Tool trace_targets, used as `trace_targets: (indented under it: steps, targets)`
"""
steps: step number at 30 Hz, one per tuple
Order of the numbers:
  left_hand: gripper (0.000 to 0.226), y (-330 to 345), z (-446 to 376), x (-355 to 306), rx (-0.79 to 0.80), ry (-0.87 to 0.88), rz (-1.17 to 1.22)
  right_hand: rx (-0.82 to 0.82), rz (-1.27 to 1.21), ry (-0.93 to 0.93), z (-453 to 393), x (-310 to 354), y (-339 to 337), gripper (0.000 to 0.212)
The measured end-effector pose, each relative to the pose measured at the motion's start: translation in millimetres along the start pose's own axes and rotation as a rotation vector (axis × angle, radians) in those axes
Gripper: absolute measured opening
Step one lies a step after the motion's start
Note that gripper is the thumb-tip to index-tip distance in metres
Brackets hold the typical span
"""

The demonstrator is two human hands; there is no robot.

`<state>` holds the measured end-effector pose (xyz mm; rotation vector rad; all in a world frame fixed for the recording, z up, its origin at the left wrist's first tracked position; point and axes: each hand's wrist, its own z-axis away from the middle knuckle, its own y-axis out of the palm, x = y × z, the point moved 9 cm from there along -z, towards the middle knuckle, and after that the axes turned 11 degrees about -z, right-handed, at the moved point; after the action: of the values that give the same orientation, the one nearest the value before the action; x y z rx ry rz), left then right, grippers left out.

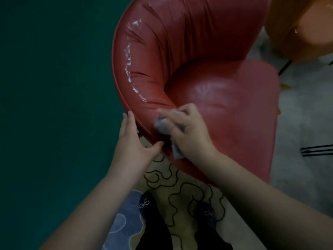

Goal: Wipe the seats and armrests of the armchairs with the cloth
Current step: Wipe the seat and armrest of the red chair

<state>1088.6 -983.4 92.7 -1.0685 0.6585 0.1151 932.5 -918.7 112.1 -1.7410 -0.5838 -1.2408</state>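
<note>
— Where's your cloth?

— The grey cloth (163,123) is bunched under your right hand (187,129), fingers curled around it, pressed on the red armchair (198,42)'s near armrest (144,98). It looks soft and light; keep it wadded in the palm.

— And your left hand (132,139)?

— Fingers straight, steadying the armrest's outer edge. The upholstery seems slick and peeling, so go gently.

The grey cloth (163,123) is smeared by motion and mostly covered by the right hand (187,130), so its folds cannot be read. The red armchair (207,73) loses the top of its back at the upper edge, and the orange armchair (302,22) is cut off at the top right corner. The left hand (132,141) hides part of the armrest's outer rim.
</note>
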Motion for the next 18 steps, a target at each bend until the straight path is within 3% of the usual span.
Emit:
trace_targets:
  steps: [3, 10, 12, 14, 15, 18]
  targets:
    - [0.114, 2, -1, -3, 0.011, 0.024, -0.012, 0.056, 0.122, -0.044, 3, 7, 18, 0.031]
    - [0.113, -6, -4, -2, 0.063, 0.059, 0.014, -0.282, 0.095, 0.256, -12, -14, -26, 0.028]
    - [0.111, -10, -8, -2, 0.045, 0.059, 0.031, -0.223, 0.027, 0.135, -18, 5, -10, 0.03]
    - [0.111, -11, -12, -2, 0.021, 0.061, 0.039, -0.042, 0.111, 0.011, -19, 15, 18, 0.034]
    - [0.111, -10, -13, -1, 0.015, 0.062, 0.047, -0.015, 0.138, 0.033, -18, 7, 19, 0.034]
    - [0.114, -6, -13, 2, 0.017, 0.067, 0.119, -0.164, 0.099, 0.291, -22, -39, -17, 0.032]
